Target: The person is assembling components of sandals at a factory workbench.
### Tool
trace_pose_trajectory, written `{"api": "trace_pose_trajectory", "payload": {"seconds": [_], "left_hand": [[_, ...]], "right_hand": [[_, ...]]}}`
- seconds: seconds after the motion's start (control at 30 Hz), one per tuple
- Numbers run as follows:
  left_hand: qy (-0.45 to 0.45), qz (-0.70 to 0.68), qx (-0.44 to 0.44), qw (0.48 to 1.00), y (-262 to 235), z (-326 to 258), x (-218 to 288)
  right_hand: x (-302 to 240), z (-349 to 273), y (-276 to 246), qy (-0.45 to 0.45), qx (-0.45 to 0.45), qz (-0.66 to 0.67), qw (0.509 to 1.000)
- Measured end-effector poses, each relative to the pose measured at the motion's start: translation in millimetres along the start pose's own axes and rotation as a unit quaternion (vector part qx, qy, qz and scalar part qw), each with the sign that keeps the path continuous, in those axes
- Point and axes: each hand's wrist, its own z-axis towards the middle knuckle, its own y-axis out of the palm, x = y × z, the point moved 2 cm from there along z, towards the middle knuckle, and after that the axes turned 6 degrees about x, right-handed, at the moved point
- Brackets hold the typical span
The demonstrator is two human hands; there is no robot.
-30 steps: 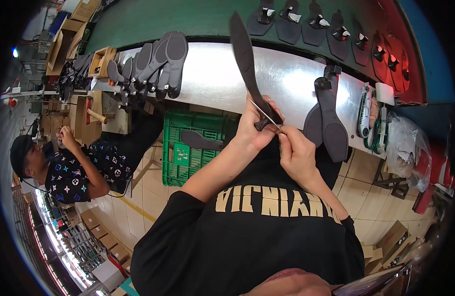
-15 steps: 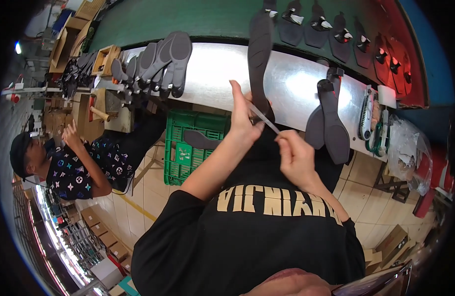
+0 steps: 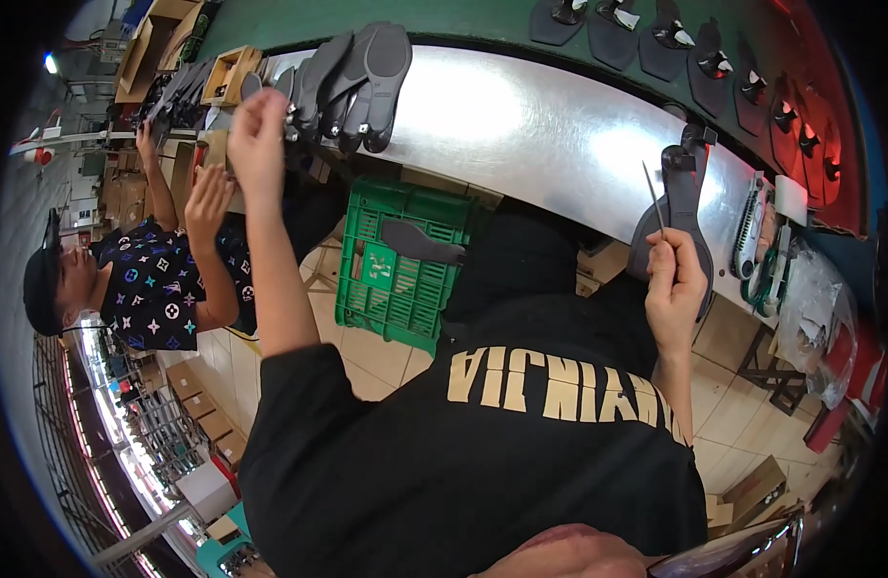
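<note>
My left hand (image 3: 258,135) is raised at the far left end of the steel bench, beside a stack of dark grey shoe soles (image 3: 386,58). Its fingers are curled, and whether anything is in them is hidden. At the right, my right hand (image 3: 677,279) is shut on a thin, pointed metal tool (image 3: 653,193), its tip upward. Just beyond that hand, dark soles with black straps (image 3: 682,183) overlap on the bench, one partly hidden by my fingers.
Several strapped soles (image 3: 711,82) line the green belt (image 3: 463,21). A green crate (image 3: 405,308) with a single sole (image 3: 420,241) stands below the bench. A utility knife (image 3: 749,231), scissors (image 3: 773,279) and clear plastic bag (image 3: 820,308) are right. A co-worker (image 3: 164,279) sits left, hands raised.
My hands have moved apart: the left swung far left to the stacked soles, the right moved right with the tool. The long sole in front of me is gone from there. The view has shifted.
</note>
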Motion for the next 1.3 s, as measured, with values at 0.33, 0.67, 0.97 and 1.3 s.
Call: {"api": "trace_pose_trajectory", "payload": {"seconds": [0.33, 0.67, 0.97, 1.3], "left_hand": [[0.036, 0.169, -0.513, 0.841, 70.5, -298.1, -127.7], [0.202, 0.158, -0.491, 0.832, 80.6, -297.3, -122.5], [0.259, 0.109, -0.118, 0.952, 37.3, -160.5, 43.1], [0.226, -0.112, -0.15, 0.956, 119.0, -149.4, 143.3]], "right_hand": [[-12.9, 5.0, 13.0, -0.036, -0.022, 0.011, 0.999], [-10.0, -8.0, 26.4, -0.022, -0.058, 0.006, 0.998], [-17.9, -8.2, 39.8, 0.043, -0.182, 0.124, 0.974], [-59.5, -10.7, 73.5, -0.106, -0.276, 0.12, 0.948]]}}
